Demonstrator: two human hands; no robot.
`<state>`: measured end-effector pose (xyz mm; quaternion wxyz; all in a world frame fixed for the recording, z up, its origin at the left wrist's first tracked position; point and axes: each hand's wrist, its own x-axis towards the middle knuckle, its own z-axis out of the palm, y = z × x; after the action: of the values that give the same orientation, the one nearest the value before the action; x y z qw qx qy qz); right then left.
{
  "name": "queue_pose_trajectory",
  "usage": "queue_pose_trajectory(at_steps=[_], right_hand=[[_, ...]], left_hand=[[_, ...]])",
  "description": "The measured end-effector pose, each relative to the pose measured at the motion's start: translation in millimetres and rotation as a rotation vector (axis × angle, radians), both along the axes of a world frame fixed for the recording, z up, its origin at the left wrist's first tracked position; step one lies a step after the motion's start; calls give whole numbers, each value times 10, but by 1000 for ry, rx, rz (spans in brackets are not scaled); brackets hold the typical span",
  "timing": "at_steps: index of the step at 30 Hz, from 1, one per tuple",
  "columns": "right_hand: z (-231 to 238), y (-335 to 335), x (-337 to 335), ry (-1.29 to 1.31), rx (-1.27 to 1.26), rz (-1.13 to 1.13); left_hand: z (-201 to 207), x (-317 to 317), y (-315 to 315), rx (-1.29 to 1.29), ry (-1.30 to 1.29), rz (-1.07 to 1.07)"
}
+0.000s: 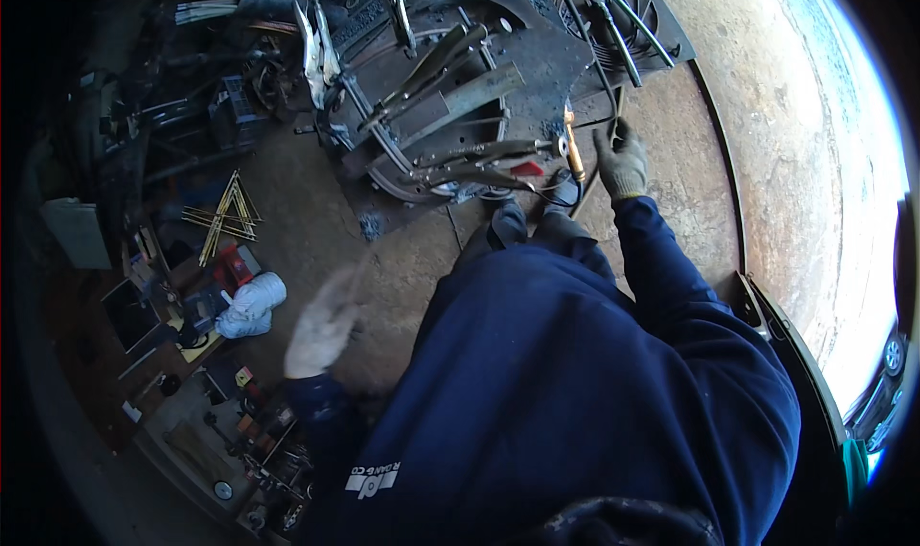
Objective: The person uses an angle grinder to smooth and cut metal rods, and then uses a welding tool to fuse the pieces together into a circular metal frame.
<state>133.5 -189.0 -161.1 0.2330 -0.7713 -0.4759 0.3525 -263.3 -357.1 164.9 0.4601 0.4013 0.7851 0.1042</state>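
Right hand (625, 158), gloved, nearer, half-curled, hold unclear, is hanging just right of a brass-coloured torch-like tool (574, 149), its long axis running fore-and-aft.

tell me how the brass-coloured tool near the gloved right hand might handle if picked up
The brass-coloured tool would probably stay stiff and feel fairly heavy for its size, since its body looks metallic. The dark cable curving at its lower end looks flexible, so it might trail or tug.
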Motion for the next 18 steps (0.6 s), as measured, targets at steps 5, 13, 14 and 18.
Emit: queue_pose_trajectory(at_steps=[5,13,14,18], right_hand=[[780,-159,246,499,497,-221],[2971,67,-52,575,815,522],[3175,54,-108,549,732,626],[3331,46,-323,204,814,766]], left_hand=[[902,207,567,40,-5,-31],[1097,815,1551,622,302,-1033],[1081,896,1631,689,323,-1136],[1046,1250,1906,700,236,-1265]])
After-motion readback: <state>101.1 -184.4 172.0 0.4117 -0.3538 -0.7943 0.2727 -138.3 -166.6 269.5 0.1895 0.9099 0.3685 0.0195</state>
